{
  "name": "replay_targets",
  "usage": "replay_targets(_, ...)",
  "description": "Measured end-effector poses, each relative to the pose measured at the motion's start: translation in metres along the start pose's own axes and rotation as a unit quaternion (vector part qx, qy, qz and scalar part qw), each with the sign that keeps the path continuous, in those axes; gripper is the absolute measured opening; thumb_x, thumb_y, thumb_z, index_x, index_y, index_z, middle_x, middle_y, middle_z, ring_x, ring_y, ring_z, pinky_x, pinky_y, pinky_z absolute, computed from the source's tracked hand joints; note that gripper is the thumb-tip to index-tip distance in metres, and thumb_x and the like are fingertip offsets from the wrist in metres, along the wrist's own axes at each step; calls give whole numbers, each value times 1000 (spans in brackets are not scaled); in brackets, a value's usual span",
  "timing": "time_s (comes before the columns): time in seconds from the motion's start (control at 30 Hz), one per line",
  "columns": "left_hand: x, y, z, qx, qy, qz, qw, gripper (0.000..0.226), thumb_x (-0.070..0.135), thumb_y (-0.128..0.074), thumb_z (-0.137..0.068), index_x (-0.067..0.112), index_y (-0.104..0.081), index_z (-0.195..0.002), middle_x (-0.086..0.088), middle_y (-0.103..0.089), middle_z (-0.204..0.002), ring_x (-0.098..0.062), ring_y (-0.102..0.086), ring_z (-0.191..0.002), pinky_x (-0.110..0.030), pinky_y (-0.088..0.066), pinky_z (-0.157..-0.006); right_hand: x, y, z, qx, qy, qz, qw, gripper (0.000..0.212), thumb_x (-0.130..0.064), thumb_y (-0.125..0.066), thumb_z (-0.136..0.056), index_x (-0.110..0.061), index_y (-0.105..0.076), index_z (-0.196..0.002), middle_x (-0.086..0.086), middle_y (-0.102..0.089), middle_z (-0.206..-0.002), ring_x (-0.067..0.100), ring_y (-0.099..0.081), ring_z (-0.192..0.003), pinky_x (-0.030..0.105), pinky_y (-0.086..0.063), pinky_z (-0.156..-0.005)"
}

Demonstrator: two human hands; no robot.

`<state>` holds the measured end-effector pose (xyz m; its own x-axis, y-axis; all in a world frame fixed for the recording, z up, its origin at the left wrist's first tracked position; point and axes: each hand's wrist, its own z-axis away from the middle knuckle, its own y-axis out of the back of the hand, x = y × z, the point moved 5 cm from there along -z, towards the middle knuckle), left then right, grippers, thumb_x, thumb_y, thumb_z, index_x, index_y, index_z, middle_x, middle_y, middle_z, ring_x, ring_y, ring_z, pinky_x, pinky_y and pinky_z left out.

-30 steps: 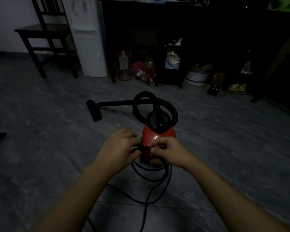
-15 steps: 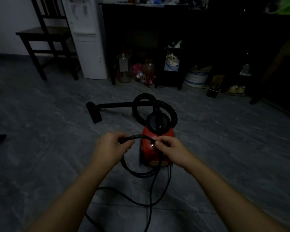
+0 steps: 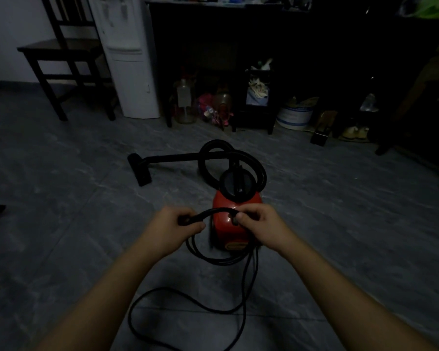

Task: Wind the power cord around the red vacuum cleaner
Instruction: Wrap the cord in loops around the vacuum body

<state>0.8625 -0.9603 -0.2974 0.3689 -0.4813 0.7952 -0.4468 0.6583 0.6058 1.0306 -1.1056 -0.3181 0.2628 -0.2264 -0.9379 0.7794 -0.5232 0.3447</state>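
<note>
A small red vacuum cleaner (image 3: 228, 221) with a black round top stands on the grey floor in the middle. Its black hose (image 3: 213, 153) loops behind it and runs to a wand with a floor nozzle (image 3: 140, 171) lying to the left. A black power cord (image 3: 213, 212) arches between my hands in front of the red body. My left hand (image 3: 178, 229) grips the coiled part on the left. My right hand (image 3: 261, 224) pinches the cord on the right. Loose cord (image 3: 243, 287) hangs down and snakes over the floor toward me.
A dark wooden chair (image 3: 66, 54) and a white water dispenser (image 3: 129, 59) stand at the back left. A dark cabinet (image 3: 238, 34) spans the back wall, with bottles (image 3: 185, 102), a bucket (image 3: 294, 117) and shoes (image 3: 352, 133) on the floor beneath it.
My hands have drawn apart, stretching the cord into a wider arch over the vacuum's front. More loose cord lies looped on the floor near me.
</note>
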Motion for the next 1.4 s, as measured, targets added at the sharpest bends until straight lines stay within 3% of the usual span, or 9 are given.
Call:
replay_targets(0.1,5,-3,0,-23,-5,35,999,7,20,-71,-89,14,-76,-90,-7,-76,-83,-20,-73,-78,-36,-59,-74,-4,0,0,-10,11,18,1000,12,-13,-64,-95,-13,-74,-102,5,-74,-103,25,-67,-107,42,-52,-99)
replay_targets(0.27,14,-8,2,-27,-19,79,996,11,13,-68,-91,15,-77,-96,-7,-76,-86,-13,-72,-78,-11,-50,-54,-13,-3,1,-10,33,43,998,12,-12,-64,-95,-13,-74,-101,-1,-73,-97,18,-68,-101,38,-53,-97)
replay_targets(0.37,17,-6,0,8,3,187,982,15,17,-72,-88,30,-79,-89,-1,-77,-82,-21,-75,-76,-19,-58,-59,-20,0,3,15,37,7,999,17,-12,-63,-95,-8,-73,-108,8,-74,-101,23,-69,-101,32,-54,-93)
replay_targets(0.57,17,-5,-3,61,44,290,954,6,27,-76,-84,27,-80,-88,2,-77,-83,-11,-72,-70,-18,-56,-64,-26,4,3,57,52,-61,995,14,-13,-64,-94,-15,-74,-104,12,-75,-98,25,-71,-95,32,-57,-85)
replay_targets(0.77,14,-2,0,85,62,324,940,9,26,-78,-82,26,-80,-90,1,-79,-89,-11,-74,-74,-16,-56,-65,-17,5,3,55,63,-71,994,23,-12,-63,-95,-31,-73,-88,-7,-75,-83,5,-70,-81,17,-53,-74)
replay_targets(0.97,14,3,-4,53,36,245,967,6,27,-81,-79,28,-79,-84,-2,-78,-84,-15,-74,-77,-24,-59,-69,-15,9,2,44,84,-28,995,14,-15,-61,-96,-22,-74,-93,13,-72,-92,31,-69,-90,40,-56,-81)
replay_targets(1.13,15,-2,-7,12,2,173,985,10,18,-82,-78,26,-78,-82,6,-78,-80,-2,-72,-74,-12,-52,-66,-15,14,3,19,91,17,996,12,-18,-64,-94,-25,-74,-93,1,-73,-91,15,-69,-88,20,-55,-77)
replay_targets(1.27,19,-8,-6,-11,-29,99,995,16,16,-80,-80,32,-76,-83,18,-75,-81,7,-68,-73,-5,-46,-63,-16,6,3,-15,88,73,993,8,-19,-66,-93,-21,-74,-94,-7,-73,-89,10,-69,-91,28,-54,-85)
replay_targets(1.4,21,-8,-6,-8,-58,46,997,20,17,-79,-81,36,-75,-85,14,-74,-79,6,-65,-73,-7,-46,-66,-23,-2,5,-32,99,80,991,9,-19,-66,-93,-17,-75,-96,-12,-71,-86,1,-66,-86,20,-49,-79)
